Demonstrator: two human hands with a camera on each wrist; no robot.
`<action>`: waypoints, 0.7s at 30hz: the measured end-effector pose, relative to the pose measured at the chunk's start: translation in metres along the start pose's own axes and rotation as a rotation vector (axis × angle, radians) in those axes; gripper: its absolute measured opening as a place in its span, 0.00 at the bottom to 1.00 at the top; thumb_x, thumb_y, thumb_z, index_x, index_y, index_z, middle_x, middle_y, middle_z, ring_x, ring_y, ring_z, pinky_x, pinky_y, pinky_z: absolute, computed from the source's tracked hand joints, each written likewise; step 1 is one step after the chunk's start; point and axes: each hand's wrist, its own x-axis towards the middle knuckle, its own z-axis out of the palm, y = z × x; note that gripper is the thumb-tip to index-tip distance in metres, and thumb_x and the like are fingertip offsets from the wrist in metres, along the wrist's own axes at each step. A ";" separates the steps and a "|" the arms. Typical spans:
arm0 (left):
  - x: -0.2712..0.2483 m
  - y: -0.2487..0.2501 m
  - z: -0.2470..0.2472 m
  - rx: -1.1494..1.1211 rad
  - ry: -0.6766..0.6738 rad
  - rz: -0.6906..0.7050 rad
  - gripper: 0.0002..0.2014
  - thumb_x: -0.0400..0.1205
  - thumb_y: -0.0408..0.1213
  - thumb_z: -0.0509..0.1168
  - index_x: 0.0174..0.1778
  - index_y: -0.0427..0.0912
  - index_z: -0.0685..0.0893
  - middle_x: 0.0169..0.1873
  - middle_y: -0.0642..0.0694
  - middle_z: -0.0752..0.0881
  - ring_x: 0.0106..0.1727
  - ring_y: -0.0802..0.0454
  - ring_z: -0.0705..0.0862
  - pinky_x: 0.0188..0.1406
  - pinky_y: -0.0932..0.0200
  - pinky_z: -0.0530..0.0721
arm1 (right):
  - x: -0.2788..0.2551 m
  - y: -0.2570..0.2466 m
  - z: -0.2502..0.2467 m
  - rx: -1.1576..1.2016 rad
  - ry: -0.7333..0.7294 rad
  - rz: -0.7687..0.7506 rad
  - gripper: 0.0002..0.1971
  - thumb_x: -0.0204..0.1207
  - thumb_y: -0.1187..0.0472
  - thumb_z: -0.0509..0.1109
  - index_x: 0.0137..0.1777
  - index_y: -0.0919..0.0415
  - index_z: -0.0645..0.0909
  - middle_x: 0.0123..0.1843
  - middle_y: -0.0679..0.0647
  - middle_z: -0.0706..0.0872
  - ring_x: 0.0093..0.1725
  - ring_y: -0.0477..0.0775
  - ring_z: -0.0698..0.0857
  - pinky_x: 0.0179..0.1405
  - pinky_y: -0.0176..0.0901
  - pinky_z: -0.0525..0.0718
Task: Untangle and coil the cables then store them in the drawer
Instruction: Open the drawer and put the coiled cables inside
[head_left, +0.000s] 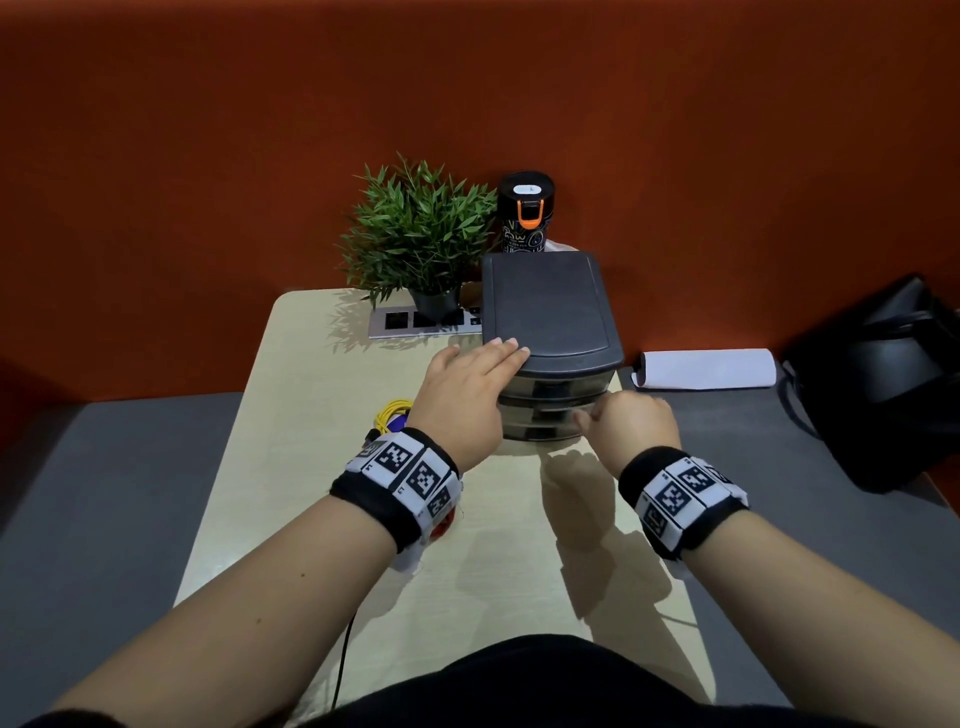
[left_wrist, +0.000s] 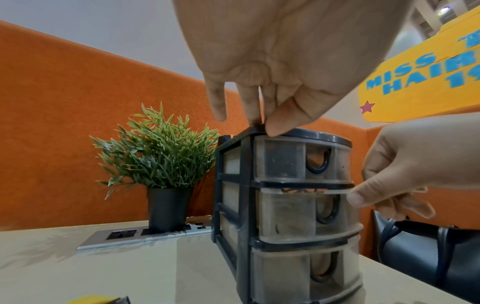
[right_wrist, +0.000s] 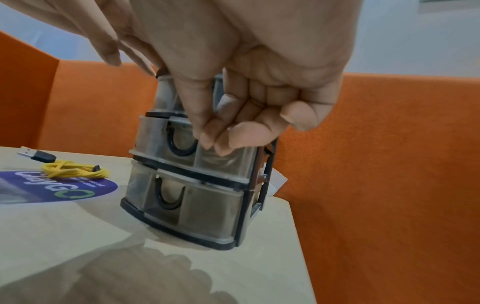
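A small black three-drawer unit (head_left: 545, 312) (left_wrist: 283, 164) (right_wrist: 194, 205) stands at the back of the pale table (head_left: 311, 519). My left hand (head_left: 493, 356) (left_wrist: 262, 123) lies flat on its lid, fingers straight, thumb on the front edge. My right hand (head_left: 608, 415) (left_wrist: 363, 197) (right_wrist: 215, 142) is at the front of the middle drawer (left_wrist: 288, 214) (right_wrist: 161, 135), fingers curled and thumb tip on its top rim. That drawer stands slightly out. A coiled yellow cable (head_left: 393, 410) (right_wrist: 75, 171) lies left of the unit, beside a black USB plug (right_wrist: 36, 155).
A potted plant (head_left: 415, 234), a black bottle (head_left: 525, 213) and a socket strip (head_left: 400, 322) stand behind the unit. A white roll (head_left: 706, 368) and a black bag (head_left: 883, 379) lie to the right. A thin black cable (head_left: 345, 649) runs toward me. The purple sticker (right_wrist: 64, 187) is flat.
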 end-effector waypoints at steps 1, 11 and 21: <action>0.000 0.000 0.000 -0.003 0.001 0.000 0.35 0.78 0.29 0.57 0.82 0.53 0.58 0.81 0.56 0.60 0.81 0.59 0.57 0.79 0.52 0.47 | 0.002 0.000 0.001 0.001 -0.016 0.018 0.22 0.82 0.43 0.57 0.39 0.58 0.81 0.36 0.54 0.82 0.41 0.58 0.83 0.49 0.46 0.74; 0.000 -0.006 0.000 -0.055 -0.021 0.010 0.37 0.77 0.26 0.56 0.82 0.54 0.58 0.81 0.57 0.60 0.81 0.61 0.56 0.78 0.54 0.49 | -0.007 -0.008 0.020 0.107 -0.075 -0.155 0.16 0.83 0.49 0.56 0.60 0.48 0.83 0.55 0.52 0.89 0.56 0.57 0.84 0.58 0.46 0.74; 0.002 -0.014 -0.007 -0.162 -0.078 0.037 0.39 0.75 0.22 0.55 0.81 0.54 0.61 0.81 0.58 0.60 0.82 0.59 0.56 0.76 0.50 0.62 | -0.003 -0.012 0.072 0.058 -0.249 -0.217 0.27 0.76 0.55 0.60 0.73 0.46 0.56 0.51 0.51 0.88 0.52 0.58 0.84 0.55 0.52 0.72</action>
